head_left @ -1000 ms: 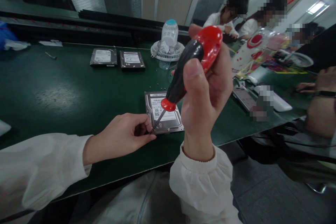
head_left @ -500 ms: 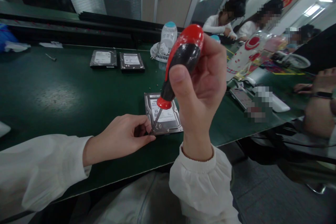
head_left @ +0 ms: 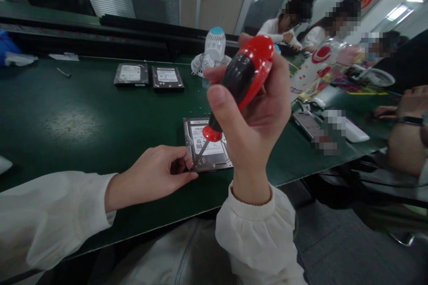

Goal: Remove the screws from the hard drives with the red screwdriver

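A silver hard drive (head_left: pixel 214 158) with a white label lies flat on the green table (head_left: pixel 76 124). My left hand (head_left: pixel 160 169) is closed at its near left corner, thumb along the front edge and curled fingers against the left side. My right hand (head_left: pixel 264 111) is wrapped round the handle of a red and black screwdriver (head_left: pixel 239 78), which tilts down to the left. Its shaft runs to that same corner, where the tip sits between my left fingers; the screw head under it is hidden. Several tiny screws (head_left: pixel 200 108) lie just behind the drive.
Two more hard drives, a left one (head_left: pixel 131 74) and a right one (head_left: pixel 167 79), lie farther back. Beyond them stands a white fan-like device (head_left: pixel 215 46). A phone (head_left: pixel 306 124) rests at the right, near another person's arm (head_left: pixel 406 138). Other people sit behind.
My right hand has turned the screwdriver handle, so its red side now faces right, and the handle leans slightly farther right. My left hand and the hard drive stay in place.
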`<state>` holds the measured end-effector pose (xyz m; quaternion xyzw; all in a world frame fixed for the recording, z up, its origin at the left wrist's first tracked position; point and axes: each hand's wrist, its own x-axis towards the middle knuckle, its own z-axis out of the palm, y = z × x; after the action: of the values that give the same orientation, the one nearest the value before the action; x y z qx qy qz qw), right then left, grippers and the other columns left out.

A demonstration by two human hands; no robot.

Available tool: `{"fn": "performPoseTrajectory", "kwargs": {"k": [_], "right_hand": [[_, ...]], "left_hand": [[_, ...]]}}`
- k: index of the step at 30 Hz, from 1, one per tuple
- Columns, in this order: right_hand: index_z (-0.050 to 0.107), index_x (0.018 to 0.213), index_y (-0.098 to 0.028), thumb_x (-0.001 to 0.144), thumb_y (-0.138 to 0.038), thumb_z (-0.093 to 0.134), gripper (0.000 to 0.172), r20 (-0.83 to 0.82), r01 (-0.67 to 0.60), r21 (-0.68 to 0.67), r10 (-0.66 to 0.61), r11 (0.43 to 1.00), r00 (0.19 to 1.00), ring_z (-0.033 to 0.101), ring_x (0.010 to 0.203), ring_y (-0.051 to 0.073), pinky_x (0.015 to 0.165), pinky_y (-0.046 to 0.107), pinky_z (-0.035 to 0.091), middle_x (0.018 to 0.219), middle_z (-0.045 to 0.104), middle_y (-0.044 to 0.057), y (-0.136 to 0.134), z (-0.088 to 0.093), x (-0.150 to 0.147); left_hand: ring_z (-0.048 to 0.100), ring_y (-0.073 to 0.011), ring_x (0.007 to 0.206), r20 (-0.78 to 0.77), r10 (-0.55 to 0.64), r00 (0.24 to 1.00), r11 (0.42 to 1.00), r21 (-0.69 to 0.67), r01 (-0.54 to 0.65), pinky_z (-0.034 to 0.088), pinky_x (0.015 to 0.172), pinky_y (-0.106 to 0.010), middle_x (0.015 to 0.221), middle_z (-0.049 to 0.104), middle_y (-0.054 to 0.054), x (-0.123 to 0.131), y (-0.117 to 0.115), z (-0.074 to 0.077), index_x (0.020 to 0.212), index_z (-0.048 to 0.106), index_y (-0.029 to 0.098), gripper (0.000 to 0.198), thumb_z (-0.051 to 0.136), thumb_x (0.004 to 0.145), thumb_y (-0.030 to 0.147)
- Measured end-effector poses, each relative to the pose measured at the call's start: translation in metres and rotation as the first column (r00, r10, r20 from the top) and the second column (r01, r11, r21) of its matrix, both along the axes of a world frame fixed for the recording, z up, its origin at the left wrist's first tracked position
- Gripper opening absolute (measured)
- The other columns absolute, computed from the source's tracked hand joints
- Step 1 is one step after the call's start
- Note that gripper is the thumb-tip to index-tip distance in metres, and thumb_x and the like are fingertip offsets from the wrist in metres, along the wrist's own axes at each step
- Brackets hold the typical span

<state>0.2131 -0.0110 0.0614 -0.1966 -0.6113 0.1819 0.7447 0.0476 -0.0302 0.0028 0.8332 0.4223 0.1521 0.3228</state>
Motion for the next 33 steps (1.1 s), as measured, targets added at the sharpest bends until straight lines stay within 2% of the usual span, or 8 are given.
{"fn": "performPoseTrajectory", "kwargs": {"k": [6, 12, 16, 18, 22, 25, 30, 33], "right_hand": [[0.063, 0.112, -0.018, 0.078, -0.031, 0.077, 0.039, 0.022, 0.166, 0.040, -0.167, 0.985, 0.986, 0.061, 0.088, 0.008, 0.078, 0.021, 0.056, 0.118, 0.065, 0.005, 0.001, 0.000, 0.001], [0.052, 0.123, -0.025, 0.074, -0.024, 0.078, 0.055, -0.039, -0.004, 0.098, 0.008, 0.995, 0.999, 0.064, 0.081, 0.009, 0.077, 0.023, 0.057, 0.099, 0.065, -0.002, 0.011, -0.007, 0.000], [0.051, 0.120, -0.021, 0.091, -0.030, 0.059, 0.032, -0.020, -0.095, 0.007, 0.095, 0.995, 0.995, 0.070, 0.100, 0.016, 0.085, 0.033, 0.059, 0.111, 0.065, 0.005, 0.007, -0.007, 0.000], [0.051, 0.120, -0.018, 0.094, -0.032, 0.055, 0.030, -0.026, -0.096, -0.017, 0.096, 0.995, 0.995, 0.069, 0.105, 0.016, 0.088, 0.033, 0.058, 0.109, 0.065, 0.007, 0.003, -0.004, 0.001], [0.056, 0.105, -0.018, 0.079, -0.031, 0.076, 0.035, -0.057, 0.021, -0.003, -0.021, 1.000, 0.998, 0.060, 0.082, 0.007, 0.073, 0.022, 0.052, 0.097, 0.057, 0.002, -0.001, 0.002, 0.000], [0.059, 0.095, -0.019, 0.078, -0.026, 0.076, 0.025, -0.043, 0.097, -0.056, -0.099, 0.994, 0.994, 0.058, 0.077, 0.007, 0.072, 0.022, 0.053, 0.089, 0.058, 0.000, -0.002, 0.002, 0.000], [0.053, 0.121, -0.028, 0.092, -0.036, 0.054, 0.030, -0.006, -0.022, -0.080, 0.021, 0.997, 1.000, 0.068, 0.093, 0.014, 0.082, 0.032, 0.057, 0.114, 0.063, 0.002, 0.001, -0.004, 0.003], [0.047, 0.117, -0.027, 0.094, -0.038, 0.050, 0.026, -0.030, -0.068, -0.082, 0.066, 0.994, 0.997, 0.071, 0.097, 0.016, 0.088, 0.035, 0.058, 0.101, 0.067, 0.001, 0.001, -0.004, 0.001]], "left_hand": [[0.055, -0.0126, 0.059, 0.000, 0.000, 1.000, 1.000, -0.020, 0.000, 0.039, 0.055, -0.026, 0.067, 0.061, 0.005, 0.001, 0.000, 0.001, 0.073, 0.058, 0.022, 0.027, 0.068, 0.085, 0.044], [0.056, -0.0130, 0.059, 0.005, -0.006, 1.000, 1.000, -0.026, 0.006, 0.039, 0.054, -0.026, 0.067, 0.063, 0.005, 0.000, 0.000, 0.001, 0.075, 0.060, 0.022, 0.025, 0.067, 0.085, 0.044], [0.056, -0.0127, 0.058, 0.002, 0.000, 1.000, 0.999, -0.035, 0.000, 0.039, 0.054, -0.026, 0.067, 0.062, 0.005, 0.001, 0.001, 0.000, 0.074, 0.059, 0.022, 0.026, 0.067, 0.085, 0.044], [0.056, -0.0126, 0.058, -0.008, 0.006, 1.000, 0.999, -0.036, -0.007, 0.038, 0.054, -0.026, 0.066, 0.062, 0.006, 0.002, 0.001, 0.000, 0.073, 0.059, 0.022, 0.026, 0.067, 0.084, 0.043], [0.057, -0.0125, 0.058, -0.022, 0.008, 1.000, 0.999, -0.041, -0.009, 0.039, 0.055, -0.026, 0.065, 0.061, 0.006, 0.001, 0.000, 0.002, 0.072, 0.058, 0.023, 0.027, 0.067, 0.084, 0.045], [0.057, -0.0126, 0.058, -0.028, 0.013, 1.000, 0.998, -0.054, -0.015, 0.039, 0.055, -0.026, 0.064, 0.061, 0.007, 0.001, 0.000, 0.002, 0.072, 0.058, 0.023, 0.027, 0.067, 0.084, 0.045], [0.057, -0.0127, 0.058, -0.035, 0.006, 0.999, 0.999, -0.049, -0.007, 0.039, 0.055, -0.026, 0.066, 0.062, 0.007, 0.002, 0.001, 0.001, 0.074, 0.059, 0.023, 0.026, 0.067, 0.085, 0.046], [0.057, -0.0129, 0.059, -0.041, 0.012, 0.999, 0.999, -0.044, -0.014, 0.039, 0.055, -0.026, 0.066, 0.063, 0.007, 0.002, 0.001, 0.000, 0.076, 0.060, 0.024, 0.025, 0.067, 0.085, 0.046]]}}
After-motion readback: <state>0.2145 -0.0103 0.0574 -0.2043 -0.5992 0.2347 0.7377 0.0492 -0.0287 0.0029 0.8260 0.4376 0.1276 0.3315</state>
